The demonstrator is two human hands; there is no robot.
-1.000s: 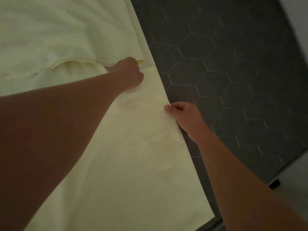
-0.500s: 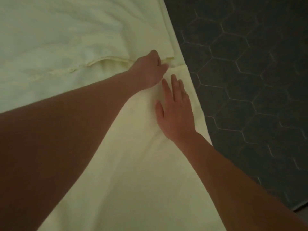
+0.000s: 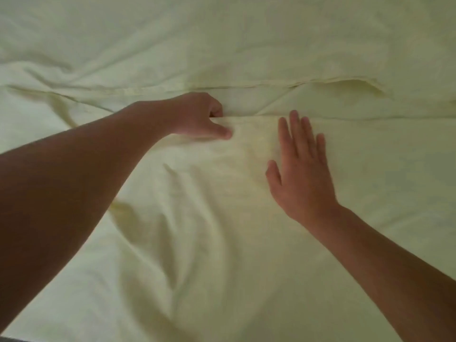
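A pale yellow sheet (image 3: 197,243) fills nearly the whole view, wrinkled in the middle and at the left. Its folded top edge runs across the middle of the frame. My left hand (image 3: 197,117) grips that edge, thumb on top and fingers curled under the fabric. My right hand (image 3: 301,169) lies flat on the sheet just right of it, fingers straight and pointing away from me, pressing the cloth down. Both forearms reach in from the bottom corners.
A second layer of the same pale fabric (image 3: 222,40) lies beyond the fold, with a hemmed seam (image 3: 271,83) across it and a loose flap (image 3: 355,87) at the right. A dark sliver shows at the bottom left corner (image 3: 9,339).
The view has swung left off the dark hexagon-tiled floor onto the sheet alone. My right hand let go of the sheet's side edge and went flat on the cloth. My left hand keeps its grip.
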